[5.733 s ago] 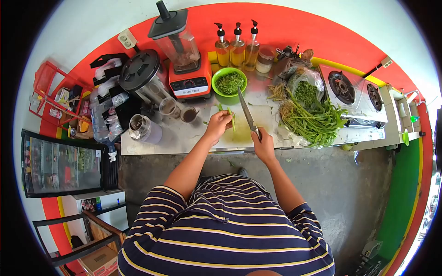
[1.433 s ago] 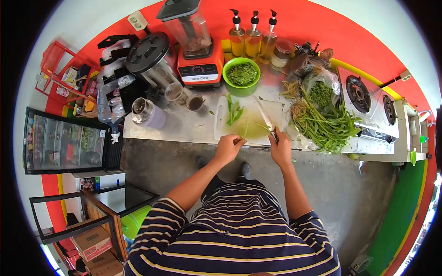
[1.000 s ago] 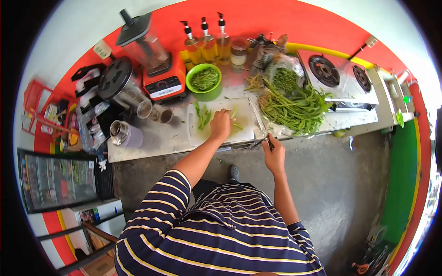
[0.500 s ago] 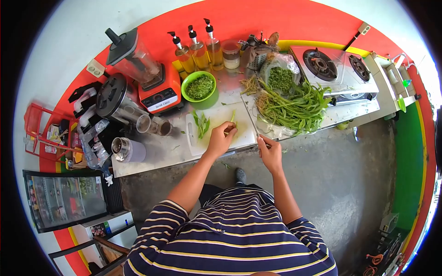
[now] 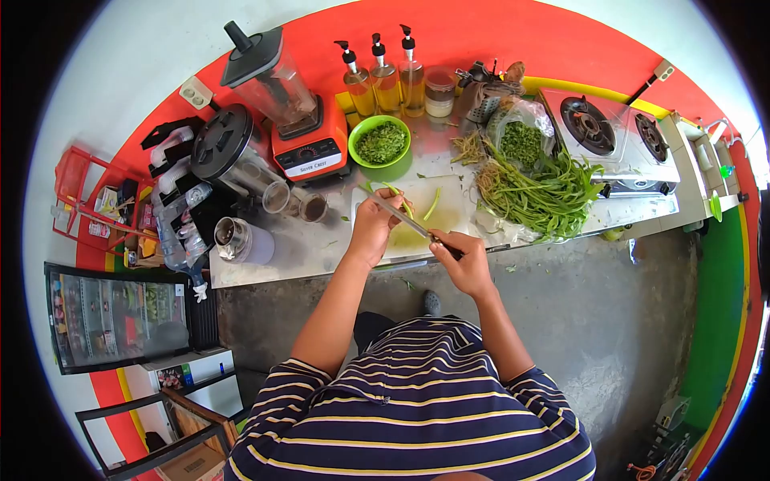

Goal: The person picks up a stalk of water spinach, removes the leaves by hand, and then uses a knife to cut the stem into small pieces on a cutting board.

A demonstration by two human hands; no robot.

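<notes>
My right hand (image 5: 467,260) is closed round the handle of a knife (image 5: 407,219), whose blade points up and left across to my left hand (image 5: 377,228). My left hand is closed on leafy green stalks (image 5: 388,187), mostly hidden by its fingers. Both hands are over the white cutting board (image 5: 401,255), which is stained green. A loose piece of green stem (image 5: 433,204) lies on the board. Just behind is a green bowl (image 5: 396,170) with chopped greens (image 5: 380,144). To the right, a heap of long leafy greens (image 5: 545,196) lies on the metal counter.
A red blender (image 5: 313,159) and a second blender jug (image 5: 241,152) stand at the left. Pump bottles (image 5: 385,88) line the wall. A plastic bag of greens (image 5: 521,140) sits before the gas stove (image 5: 609,136). The counter's front edge runs close to my body.
My left hand has taken the leafy greens off the board's left side. The knife has swung up and left, its blade now at my left hand. The view has shifted, too.
</notes>
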